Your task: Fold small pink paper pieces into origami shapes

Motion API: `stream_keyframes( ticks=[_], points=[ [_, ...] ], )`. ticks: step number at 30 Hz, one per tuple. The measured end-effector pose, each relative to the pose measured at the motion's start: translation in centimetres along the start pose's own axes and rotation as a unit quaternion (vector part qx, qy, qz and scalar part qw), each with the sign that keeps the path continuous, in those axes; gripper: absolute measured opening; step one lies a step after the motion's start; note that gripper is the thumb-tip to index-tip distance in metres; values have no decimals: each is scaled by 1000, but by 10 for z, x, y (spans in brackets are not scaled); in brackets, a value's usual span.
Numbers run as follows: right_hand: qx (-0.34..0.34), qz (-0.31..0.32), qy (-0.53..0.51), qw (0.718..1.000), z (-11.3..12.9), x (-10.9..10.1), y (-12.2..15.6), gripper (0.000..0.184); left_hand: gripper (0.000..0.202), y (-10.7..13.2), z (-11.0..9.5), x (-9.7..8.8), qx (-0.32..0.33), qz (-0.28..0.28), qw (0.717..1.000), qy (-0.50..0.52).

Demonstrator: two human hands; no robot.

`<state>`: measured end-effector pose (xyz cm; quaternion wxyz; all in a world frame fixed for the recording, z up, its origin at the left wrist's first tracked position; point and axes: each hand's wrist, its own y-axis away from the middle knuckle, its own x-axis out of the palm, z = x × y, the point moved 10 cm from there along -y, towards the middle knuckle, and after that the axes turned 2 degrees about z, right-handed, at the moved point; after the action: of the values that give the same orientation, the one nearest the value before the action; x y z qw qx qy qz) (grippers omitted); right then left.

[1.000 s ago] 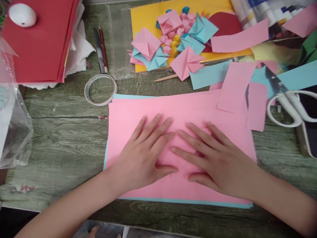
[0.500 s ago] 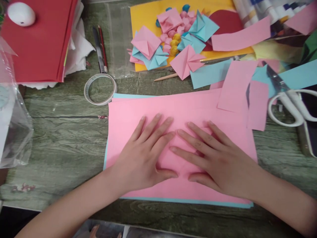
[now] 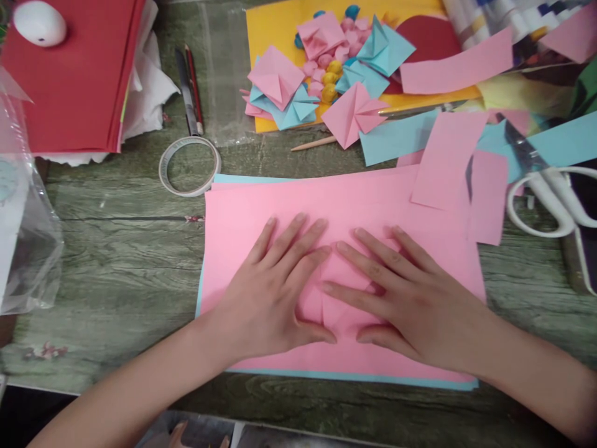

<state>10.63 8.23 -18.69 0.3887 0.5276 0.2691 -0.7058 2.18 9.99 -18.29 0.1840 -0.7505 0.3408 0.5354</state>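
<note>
My left hand (image 3: 261, 298) lies with fingers spread on a stack of pink paper (image 3: 261, 199), whose blue sheets show at the left, top and bottom edges. Beside it, my right hand (image 3: 410, 298) rests palm down with its fingers apart, the fingertips of both hands nearly meeting. Between the hands, faint edges or creases show in pink paper (image 3: 333, 311); a smaller piece may lie there, mostly covered by my palms and fingers. Two cut pink strips (image 3: 448, 160) overlap the stack's upper right corner.
Beyond the stack, folded pink and blue paper pieces (image 3: 275, 78) lie on a yellow sheet (image 3: 259, 34). White-handled scissors (image 3: 543, 193) are at the right. A tape roll (image 3: 163, 168), a pencil (image 3: 193, 93), red paper (image 3: 74, 93) and a white egg-shaped object (image 3: 40, 23) are at the left.
Both hands stay nearly in place on the pink paper. The right fingers have shifted very slightly right, and a thin edge or crease between the hands shows more clearly.
</note>
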Motion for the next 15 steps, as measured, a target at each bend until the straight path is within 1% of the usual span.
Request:
stream_keyframes(
  ticks=[4,7,15],
  points=[
    [2,-1,-2,1000,0,0,0,60,79,0,1,0,0,9,1000,1],
    [1,-2,1,1000,0,0,0,60,72,0,1,0,-5,-1,1000,-8],
    [1,2,8,1000,1,0,0,60,80,0,0,1,-8,-8,1000,-13]
  ],
)
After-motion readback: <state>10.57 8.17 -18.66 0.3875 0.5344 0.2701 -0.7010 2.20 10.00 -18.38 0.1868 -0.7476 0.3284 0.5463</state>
